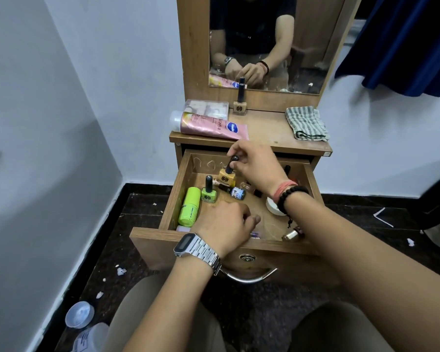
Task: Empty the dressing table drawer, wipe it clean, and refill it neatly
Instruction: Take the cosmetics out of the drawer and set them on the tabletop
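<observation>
Drawer of the dressing table is pulled fully out, with items inside. Right hand pinches the black cap of a yellow polish bottle, held above the drawer floor. Left hand rests at the front edge, fingers curled; whether it grips anything cannot be told. Inside: green polish bottle upright, green tube along the left wall, small blue bottle lying flat. On the tabletop: pink tube, beige polish bottle, folded striped cloth.
</observation>
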### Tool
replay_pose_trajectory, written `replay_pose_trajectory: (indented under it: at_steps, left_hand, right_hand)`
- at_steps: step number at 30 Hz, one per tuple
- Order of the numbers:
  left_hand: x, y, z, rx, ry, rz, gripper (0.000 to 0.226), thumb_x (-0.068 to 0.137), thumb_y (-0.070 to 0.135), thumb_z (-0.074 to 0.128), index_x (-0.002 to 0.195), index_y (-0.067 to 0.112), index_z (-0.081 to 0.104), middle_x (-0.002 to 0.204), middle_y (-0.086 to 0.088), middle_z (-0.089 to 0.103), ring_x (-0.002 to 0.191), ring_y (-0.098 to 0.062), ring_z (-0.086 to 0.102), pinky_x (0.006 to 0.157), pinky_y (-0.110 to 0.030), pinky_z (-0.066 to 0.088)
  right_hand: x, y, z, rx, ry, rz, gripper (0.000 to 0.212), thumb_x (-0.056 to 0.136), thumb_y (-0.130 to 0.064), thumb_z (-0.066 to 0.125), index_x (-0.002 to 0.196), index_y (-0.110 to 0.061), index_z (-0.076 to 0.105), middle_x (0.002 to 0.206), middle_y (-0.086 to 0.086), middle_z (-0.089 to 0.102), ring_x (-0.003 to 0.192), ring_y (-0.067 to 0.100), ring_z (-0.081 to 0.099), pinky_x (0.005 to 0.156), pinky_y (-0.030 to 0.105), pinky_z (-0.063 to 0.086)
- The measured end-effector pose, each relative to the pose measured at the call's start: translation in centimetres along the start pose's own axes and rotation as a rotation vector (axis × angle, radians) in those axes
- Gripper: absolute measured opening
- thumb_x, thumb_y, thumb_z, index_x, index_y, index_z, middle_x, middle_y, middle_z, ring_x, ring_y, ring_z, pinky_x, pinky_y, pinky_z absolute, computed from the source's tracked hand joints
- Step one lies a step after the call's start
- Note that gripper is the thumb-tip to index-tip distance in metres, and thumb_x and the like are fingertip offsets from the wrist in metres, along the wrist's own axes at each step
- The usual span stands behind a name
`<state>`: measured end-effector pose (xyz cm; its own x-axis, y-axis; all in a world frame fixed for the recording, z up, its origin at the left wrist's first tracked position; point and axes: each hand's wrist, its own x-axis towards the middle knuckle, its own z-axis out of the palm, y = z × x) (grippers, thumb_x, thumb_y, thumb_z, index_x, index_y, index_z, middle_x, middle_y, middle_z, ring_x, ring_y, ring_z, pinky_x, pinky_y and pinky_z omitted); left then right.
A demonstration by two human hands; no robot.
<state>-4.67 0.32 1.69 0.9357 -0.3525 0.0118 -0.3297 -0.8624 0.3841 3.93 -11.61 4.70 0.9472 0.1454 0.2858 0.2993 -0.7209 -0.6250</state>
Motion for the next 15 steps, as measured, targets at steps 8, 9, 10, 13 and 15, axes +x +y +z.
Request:
replay_pose_trajectory:
  at_steps: [8,9,10,13,15]
  left_hand:
    - [-0.3,0.3,-0.3,-0.036,-0.061,0.024,0.039,0.094,0.052,0.041,0.099,0.023,0.066,0.09,-0.009,0.067,0.086,-0.029,0.063,0.072,-0.035,0.051]
    - [-0.3,0.4,-0.3,-0.042,-0.067,0.027,0.039,0.094,0.052,0.041,0.098,0.023,0.066,0.089,-0.008,0.067,0.084,-0.028,0.064,0.073,-0.037,0.053]
    - [-0.3,0.4,-0.3,-0.046,-0.072,0.028,0.039,0.094,0.052,0.04,0.099,0.023,0.066,0.089,-0.007,0.068,0.083,-0.027,0.064,0.074,-0.038,0.054]
    - [-0.3,0.4,-0.1,-0.065,-0.069,0.017,0.036,0.094,0.053,0.041,0.101,0.027,0.065,0.089,-0.002,0.069,0.082,-0.022,0.064,0.075,-0.038,0.055]
    - [-0.2,0.4,0.0,-0.083,-0.058,0.009,0.033,0.093,0.052,0.042,0.101,0.029,0.064,0.089,0.0,0.069,0.083,-0.021,0.065,0.075,-0.038,0.055]
  right_hand:
    - [1.4,-2.3,-7.6,0.035,0.166,-0.025,0.018,0.082,-0.008,0.07,0.098,-0.017,0.068,0.089,-0.004,0.068,0.081,0.007,0.064,0.079,0.025,0.054]
    - [2.0,-2.4,-8.4,0.026,0.192,-0.026,0.016,0.082,-0.008,0.07,0.096,-0.016,0.069,0.089,-0.003,0.068,0.08,0.008,0.064,0.08,0.025,0.055]
    - [2.7,-2.5,-9.1,-0.001,0.215,-0.026,0.015,0.082,-0.009,0.07,0.096,-0.014,0.07,0.088,-0.002,0.069,0.08,0.01,0.064,0.08,0.026,0.055]
    - [4.9,-2.4,-10.4,-0.116,0.25,-0.029,0.017,0.081,-0.012,0.07,0.098,-0.013,0.071,0.089,0.003,0.07,0.084,0.016,0.065,0.085,0.029,0.053]
    - [6.5,-2.1,-10.5,-0.171,0.259,-0.027,0.017,0.079,-0.012,0.07,0.096,-0.014,0.071,0.089,0.003,0.069,0.088,0.018,0.062,0.089,0.031,0.049]
